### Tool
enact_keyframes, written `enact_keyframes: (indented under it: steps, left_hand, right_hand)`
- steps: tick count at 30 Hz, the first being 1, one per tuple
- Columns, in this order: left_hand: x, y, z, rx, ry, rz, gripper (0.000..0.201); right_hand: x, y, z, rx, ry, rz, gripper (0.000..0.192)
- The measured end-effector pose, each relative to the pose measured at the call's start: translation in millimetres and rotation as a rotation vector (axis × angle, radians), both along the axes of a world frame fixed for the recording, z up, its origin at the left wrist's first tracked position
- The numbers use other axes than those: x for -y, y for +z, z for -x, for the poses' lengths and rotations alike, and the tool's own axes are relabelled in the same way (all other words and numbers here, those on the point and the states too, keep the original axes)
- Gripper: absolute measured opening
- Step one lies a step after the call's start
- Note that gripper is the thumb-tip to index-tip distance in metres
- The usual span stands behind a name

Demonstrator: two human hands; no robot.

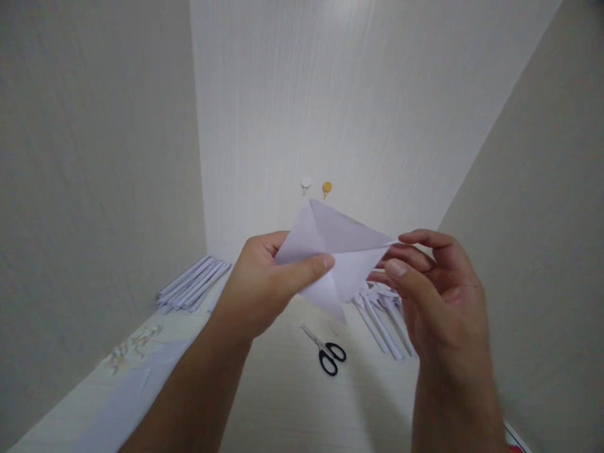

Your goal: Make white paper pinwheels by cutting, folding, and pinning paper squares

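A folded piece of white paper (352, 229), with creases and pointed corners, is held up in front of me above the table. My left hand (264, 283) grips its left side, the thumb pressed on the front and the other fingers hidden behind. At the paper's right tip is my right hand (443, 296), its index fingertip touching or almost touching that point. The right thumb stands apart from the index finger, and the other right fingers reach partly behind the paper's edge. Below the paper, scissors (325, 351) with black handles lie on the table.
Rolled white paper tubes (193, 283) are stacked at the left; more paper tubes (382, 321) lie behind my right hand. Small white sticks (134, 346) and a flat white sheet (136, 390) are at the left. Two hooks (327, 187) are on the back wall. Panels enclose both sides.
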State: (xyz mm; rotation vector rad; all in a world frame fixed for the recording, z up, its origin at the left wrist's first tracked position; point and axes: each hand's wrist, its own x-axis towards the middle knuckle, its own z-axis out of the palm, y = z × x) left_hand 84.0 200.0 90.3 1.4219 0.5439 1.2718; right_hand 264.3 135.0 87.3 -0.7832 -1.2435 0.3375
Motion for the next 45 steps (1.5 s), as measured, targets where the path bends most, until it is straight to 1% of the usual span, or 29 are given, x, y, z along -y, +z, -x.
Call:
enact_keyframes:
  steps: [2,4,6,8,10,11,15,19,24,25,29,33,36,40,45]
  left_hand:
    - [-0.5,0.1,2.6,-0.093,-0.081,-0.004,0.022]
    - [-0.6,1.3,2.8,-0.125,-0.095,-0.012,0.02]
    - [-0.4,2.9,0.4,-0.035,-0.045,-0.025,0.021]
    - [0.3,4.1,-3.7,0.136,-0.002,-0.02,0.029]
    - [1.5,4.0,-8.0,0.277,-0.004,0.005,0.037]
    - [2.3,3.4,-9.8,0.305,-0.02,0.022,0.038]
    - [4.3,-0.2,-13.2,0.235,-0.092,0.083,0.032]
    - [3.2,0.0,-12.4,0.19,-0.09,0.089,0.029]
    - [1.2,3.0,-8.7,0.19,-0.018,0.114,0.035]
    - [1.1,3.4,-7.6,0.177,-0.003,0.12,0.036]
    - [0.6,4.4,-4.2,0.123,0.018,0.112,0.036]
    - [-0.6,4.4,-3.1,0.102,0.03,0.105,0.035]
    - [-0.7,3.9,-3.2,0.098,0.041,0.099,0.033]
    - [0.5,3.9,-4.3,0.114,0.044,0.083,0.032]
    - [1.2,4.2,-5.5,0.129,0.06,0.072,0.034]
  right_hand:
    - [0.1,-0.4,0.4,0.02,-0.012,-0.011,0.032]
    - [0.0,-1.2,1.3,0.061,-0.041,-0.029,0.03]
    - [-0.9,-2.3,2.1,0.072,-0.068,-0.055,0.029]
    - [-2.2,-3.7,3.1,0.055,-0.07,-0.06,0.028]
    - [-3.4,-5.2,5.1,0.031,-0.071,-0.056,0.024]
    - [-3.9,-5.8,6.5,0.021,-0.075,-0.056,0.021]
    - [-4.1,-7.5,12.2,-0.018,-0.085,-0.023,0.012]
    - [-0.3,-6.4,10.3,-0.002,-0.057,0.028,0.012]
    - [9.3,-1.4,-2.9,0.215,0.017,0.083,0.033]
    - [10.8,-0.4,-5.3,0.248,0.033,0.09,0.033]
    - [13.5,2.1,-11.0,0.343,0.062,0.1,0.021]
    - [13.2,2.4,-12.5,0.422,0.052,0.101,0.02]
    - [12.2,1.6,-10.6,0.419,0.048,0.086,0.019]
    - [10.0,0.3,-6.0,0.356,0.019,0.072,0.015]
    - [8.4,0.0,-3.8,0.314,-0.002,0.066,0.013]
